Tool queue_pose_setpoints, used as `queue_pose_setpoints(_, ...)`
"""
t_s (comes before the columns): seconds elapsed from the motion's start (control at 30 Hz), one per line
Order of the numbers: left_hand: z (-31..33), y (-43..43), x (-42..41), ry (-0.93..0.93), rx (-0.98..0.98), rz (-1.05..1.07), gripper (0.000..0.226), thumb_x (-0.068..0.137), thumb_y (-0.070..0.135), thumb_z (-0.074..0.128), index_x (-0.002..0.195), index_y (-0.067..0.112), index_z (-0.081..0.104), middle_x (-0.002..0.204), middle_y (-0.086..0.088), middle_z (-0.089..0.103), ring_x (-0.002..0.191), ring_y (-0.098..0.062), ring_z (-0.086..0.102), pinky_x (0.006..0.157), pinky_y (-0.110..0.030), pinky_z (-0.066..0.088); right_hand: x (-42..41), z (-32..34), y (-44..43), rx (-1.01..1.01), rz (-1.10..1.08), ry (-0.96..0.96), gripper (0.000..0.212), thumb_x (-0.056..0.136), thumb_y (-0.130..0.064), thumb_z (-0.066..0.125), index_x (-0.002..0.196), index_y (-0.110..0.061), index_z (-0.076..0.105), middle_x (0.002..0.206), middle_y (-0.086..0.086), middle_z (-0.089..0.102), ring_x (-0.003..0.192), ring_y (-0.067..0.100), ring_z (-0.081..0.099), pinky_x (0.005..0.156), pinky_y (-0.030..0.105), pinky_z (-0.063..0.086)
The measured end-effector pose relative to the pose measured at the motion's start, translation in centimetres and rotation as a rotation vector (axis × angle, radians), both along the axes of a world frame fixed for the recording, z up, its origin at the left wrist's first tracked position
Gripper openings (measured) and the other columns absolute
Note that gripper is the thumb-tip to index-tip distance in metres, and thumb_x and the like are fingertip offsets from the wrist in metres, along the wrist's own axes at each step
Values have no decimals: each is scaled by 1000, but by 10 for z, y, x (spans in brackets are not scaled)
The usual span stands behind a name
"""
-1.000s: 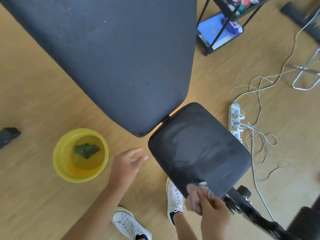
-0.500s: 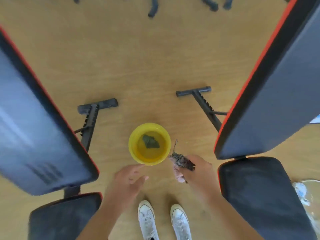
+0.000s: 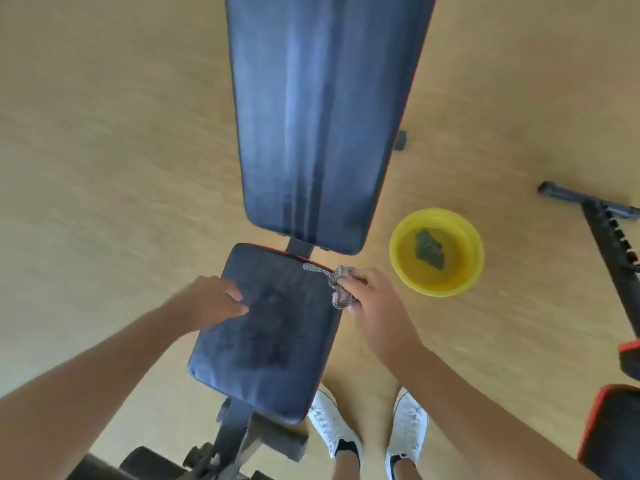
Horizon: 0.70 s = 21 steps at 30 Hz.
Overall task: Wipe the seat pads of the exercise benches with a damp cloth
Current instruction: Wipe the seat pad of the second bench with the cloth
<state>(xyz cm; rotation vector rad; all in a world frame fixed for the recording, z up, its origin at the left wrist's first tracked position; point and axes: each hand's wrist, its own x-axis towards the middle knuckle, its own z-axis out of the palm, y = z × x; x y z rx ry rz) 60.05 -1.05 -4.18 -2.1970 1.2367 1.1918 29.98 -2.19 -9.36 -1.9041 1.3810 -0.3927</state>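
A dark seat pad (image 3: 266, 348) of an exercise bench fills the middle of the view, with its long back pad (image 3: 318, 116) beyond it. My right hand (image 3: 374, 299) grips a crumpled grey patterned cloth (image 3: 337, 284) at the pad's far right corner. My left hand (image 3: 211, 303) rests with its fingertips on the left part of the seat pad, fingers apart and holding nothing.
A yellow bowl (image 3: 401, 251) of water with a dark green cloth (image 3: 429, 252) in it stands on the wooden floor to the right. A second bench's frame (image 3: 609, 230) and red-edged pad (image 3: 613, 431) lie at the far right. My white shoes (image 3: 329, 427) stand beside the seat.
The view has swung from the right-hand bench, past the bowl, to the left-hand bench. My right hand carried the cloth to this seat pad, and my left hand came down on it.
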Motion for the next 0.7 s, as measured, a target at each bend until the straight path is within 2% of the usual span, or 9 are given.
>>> queue_pose_setpoints(0.1,-35,6,70,-85,12,55,47,82,42,77,123,20,68,121,-4,71,111,-23,64,90,-30,46,49,-48,5,-36,58,62,43,85,5,65,127,-3,68,128,17,57,119,34,55,103,38,50)
queue_pose_setpoints(0.23,-76,30,118,-158,71,208,79,83,51,75,145,11,49,145,-14,57,132,-33,54,108,-40,43,95,-88,18,-93,97,248,37,94,-14,60,129,-2,65,139,16,54,123,35,50,104,43,50)
queue_pose_setpoints(0.3,-84,46,124,-110,93,277,82,82,54,74,146,11,47,146,-13,55,128,-36,57,108,-44,46,101,-95,25,-195,104,367,32,93,-12,63,124,-6,68,137,10,59,121,35,52,102,46,49)
queue_pose_setpoints(0.37,-88,69,120,-50,82,351,77,84,50,74,146,13,47,146,-13,56,127,-35,58,107,-45,49,100,-96,30,-214,55,439,41,88,-6,70,128,-11,68,139,5,62,124,34,54,100,47,49)
queue_pose_setpoints(0.47,-94,115,112,13,145,372,69,91,35,70,150,11,44,150,-14,53,135,-31,53,105,-34,44,110,-99,55,-145,-35,348,56,82,5,75,135,-8,65,142,9,62,128,31,58,106,41,49)
queue_pose_setpoints(0.53,-99,138,113,79,220,343,61,93,30,69,147,12,49,147,-12,57,132,-30,56,104,-34,46,125,-96,99,-214,250,235,48,87,2,67,134,-8,65,136,8,66,124,27,62,112,34,44)
queue_pose_setpoints(0.63,-107,143,117,88,210,291,42,90,25,69,130,13,65,128,-10,69,109,-29,66,90,-36,55,126,-84,126,-434,950,186,39,97,-7,43,127,-7,69,120,6,73,110,24,69,107,34,51)
queue_pose_setpoints(0.67,-109,141,116,58,181,268,38,89,23,70,126,11,68,124,-10,71,104,-28,67,84,-33,54,124,-91,107,-527,982,150,37,97,-5,44,124,-5,70,117,6,74,108,24,70,104,32,51)
queue_pose_setpoints(0.7,-112,138,116,19,154,232,35,88,21,72,121,9,70,120,-10,73,101,-26,68,82,-33,54,124,-97,80,-553,869,140,33,95,-1,50,123,-3,69,117,9,75,108,25,69,104,30,49)
